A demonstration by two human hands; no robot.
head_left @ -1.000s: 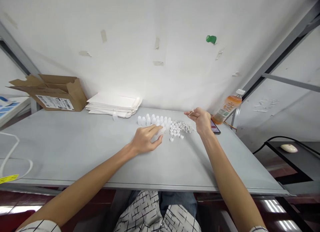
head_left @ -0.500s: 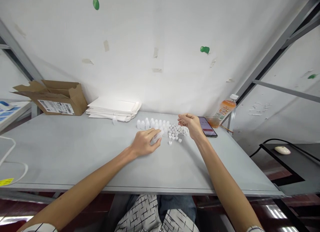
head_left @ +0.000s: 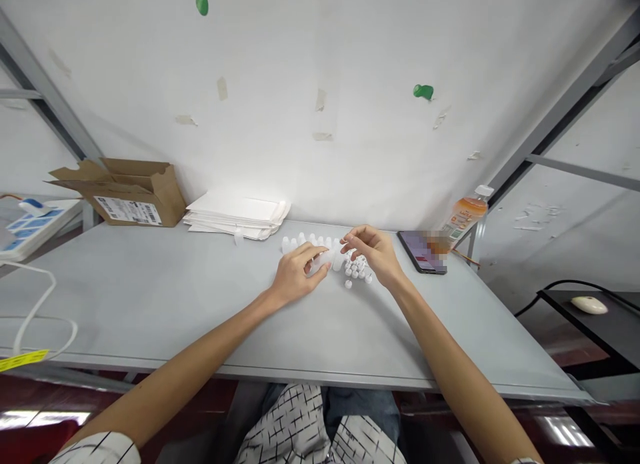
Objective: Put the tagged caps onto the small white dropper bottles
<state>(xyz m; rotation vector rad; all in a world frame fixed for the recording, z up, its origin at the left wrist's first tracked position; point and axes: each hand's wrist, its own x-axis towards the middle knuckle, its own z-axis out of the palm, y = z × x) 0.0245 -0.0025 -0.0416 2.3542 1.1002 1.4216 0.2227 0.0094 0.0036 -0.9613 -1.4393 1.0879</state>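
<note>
My left hand is closed around a small translucent white bottle, which lies tilted between thumb and fingers just above the table. My right hand is up beside it, with fingertips drawn together in a pinch near the bottle's right end. Whatever those fingertips hold is too small to make out. More small white bottles stand in rows behind my left hand. Several little white caps lie below my right hand, which partly covers them.
A lone small bottle stands before a stack of white envelopes. An opened cardboard box is at the back left. On the right lie a phone and an orange drink bottle. A white cable crosses the left side.
My right hand has moved left and closer to my left hand, away from the pile of thin white pieces. The held bottle now points toward it. The camera view has shifted slightly.
</note>
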